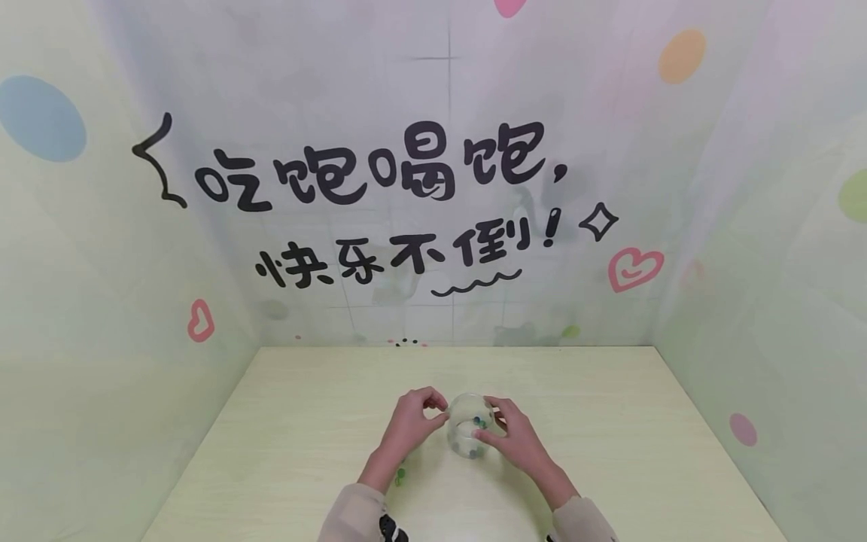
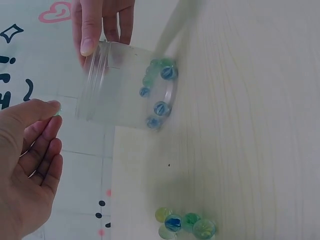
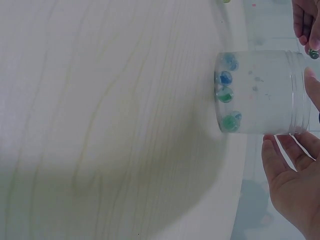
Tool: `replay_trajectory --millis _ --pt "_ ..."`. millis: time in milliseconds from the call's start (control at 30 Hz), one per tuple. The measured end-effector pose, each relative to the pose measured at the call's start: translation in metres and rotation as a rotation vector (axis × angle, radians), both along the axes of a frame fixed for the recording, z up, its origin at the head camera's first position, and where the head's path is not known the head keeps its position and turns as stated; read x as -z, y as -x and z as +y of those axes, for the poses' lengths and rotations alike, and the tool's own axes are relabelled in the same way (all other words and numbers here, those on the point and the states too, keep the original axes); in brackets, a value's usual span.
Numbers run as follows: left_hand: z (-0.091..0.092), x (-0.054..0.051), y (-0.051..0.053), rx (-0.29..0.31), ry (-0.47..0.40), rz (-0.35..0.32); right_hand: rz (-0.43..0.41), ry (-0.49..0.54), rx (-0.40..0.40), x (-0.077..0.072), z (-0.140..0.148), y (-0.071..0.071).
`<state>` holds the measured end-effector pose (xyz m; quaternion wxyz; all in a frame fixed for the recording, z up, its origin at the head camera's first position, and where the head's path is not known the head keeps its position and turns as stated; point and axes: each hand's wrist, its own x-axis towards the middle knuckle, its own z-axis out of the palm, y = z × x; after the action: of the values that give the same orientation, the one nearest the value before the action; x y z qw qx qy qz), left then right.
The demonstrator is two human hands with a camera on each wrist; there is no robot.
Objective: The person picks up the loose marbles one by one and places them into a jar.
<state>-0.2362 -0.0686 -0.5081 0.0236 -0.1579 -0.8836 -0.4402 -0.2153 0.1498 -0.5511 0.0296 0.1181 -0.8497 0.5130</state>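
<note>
A clear round jar (image 1: 467, 439) stands upright on the table, with several blue and green marbles (image 3: 226, 78) at its bottom. My right hand (image 1: 518, 440) grips the jar near its rim from the right side; in the right wrist view that hand (image 3: 295, 185) has fingers and thumb around the mouth end. To the left of the rim, my left hand (image 1: 409, 423) pinches a small greenish marble (image 3: 313, 53) between thumb and fingertips. The left wrist view shows this hand (image 2: 32, 160) just beside the jar's mouth, apart from it.
Several loose marbles (image 2: 203, 229) in green, yellow and blue lie together on the table (image 1: 305, 421), left of the jar and partly behind my left forearm. Printed curtains (image 1: 379, 90) with black writing, hearts and dots enclose the table at the back and both sides.
</note>
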Motion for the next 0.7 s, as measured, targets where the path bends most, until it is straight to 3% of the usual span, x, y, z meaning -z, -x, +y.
replay_trajectory --millis 467,700 --pt "0.011 0.001 0.002 0.037 -0.001 -0.013 -0.011 0.014 -0.003 -0.001 0.000 -0.001" --pt "0.013 0.002 0.002 0.037 0.001 0.012 -0.008 0.016 -0.003 -0.001 0.000 -0.001"
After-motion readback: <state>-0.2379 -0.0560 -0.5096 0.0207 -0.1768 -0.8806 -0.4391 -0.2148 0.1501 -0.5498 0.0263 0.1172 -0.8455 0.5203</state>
